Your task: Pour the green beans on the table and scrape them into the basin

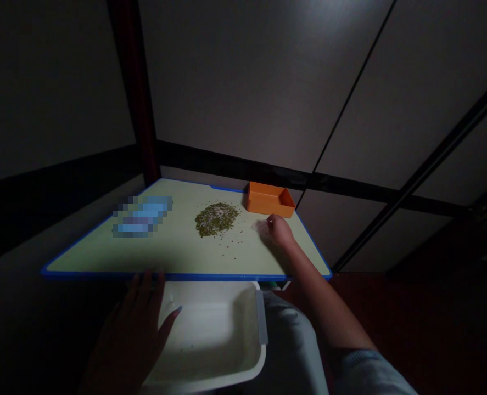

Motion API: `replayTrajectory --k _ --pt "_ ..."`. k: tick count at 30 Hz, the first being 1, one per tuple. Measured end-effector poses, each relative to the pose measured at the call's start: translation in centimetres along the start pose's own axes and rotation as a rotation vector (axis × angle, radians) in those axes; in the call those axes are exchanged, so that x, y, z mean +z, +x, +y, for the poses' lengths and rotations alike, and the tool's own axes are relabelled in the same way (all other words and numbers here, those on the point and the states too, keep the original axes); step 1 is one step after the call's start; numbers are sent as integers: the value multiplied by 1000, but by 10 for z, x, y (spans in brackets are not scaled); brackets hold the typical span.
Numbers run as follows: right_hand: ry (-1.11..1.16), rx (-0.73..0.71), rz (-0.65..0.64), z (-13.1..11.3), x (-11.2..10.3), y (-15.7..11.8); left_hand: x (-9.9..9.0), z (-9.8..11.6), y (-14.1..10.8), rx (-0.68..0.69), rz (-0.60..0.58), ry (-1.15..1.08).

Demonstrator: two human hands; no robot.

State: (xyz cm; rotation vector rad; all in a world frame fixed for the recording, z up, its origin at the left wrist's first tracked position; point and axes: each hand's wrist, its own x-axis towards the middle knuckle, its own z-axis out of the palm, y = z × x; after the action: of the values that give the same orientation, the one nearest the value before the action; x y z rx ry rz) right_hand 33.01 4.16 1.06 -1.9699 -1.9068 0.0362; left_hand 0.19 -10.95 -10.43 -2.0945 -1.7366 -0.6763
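On the right side of the pale-green table, my right hand is closed, with a small clear, whitish object at its fingertips. That object is see-through and blurred, so its kind cannot be told. Left of it lies a heap of small green grains, like mung beans, mixed with paler bits. Several loose grains are scattered between the heap and this hand. Just beyond the hand stands an open orange box. My left hand, in shadow, has its fingers spread at the table's near edge, over the white basin's left side.
The blue-rimmed table stands against dark panelled walls. A blurred-out blue item lies on its left. Below the near edge sits a white basin by my leg. A red post rises behind the far left corner.
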Motion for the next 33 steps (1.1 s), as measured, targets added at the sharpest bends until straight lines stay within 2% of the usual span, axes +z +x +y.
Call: replayTrajectory --k 4,11,16,21,33 --pt "-96 19 -52 -6 10 32 5 -2 -1 -8 1 -12" --pt "-124 -12 -20 -22 26 54 5 -3 -4 -18 15 6" --pt "-79 -90 -19 -14 32 57 5 -2 -3 -7 37 15" --pt "-43 -110 -13 -7 37 55 5 -1 -4 0 29 25" --pt "-82 -67 30 -18 32 53 4 1 -5 -54 -43 17"
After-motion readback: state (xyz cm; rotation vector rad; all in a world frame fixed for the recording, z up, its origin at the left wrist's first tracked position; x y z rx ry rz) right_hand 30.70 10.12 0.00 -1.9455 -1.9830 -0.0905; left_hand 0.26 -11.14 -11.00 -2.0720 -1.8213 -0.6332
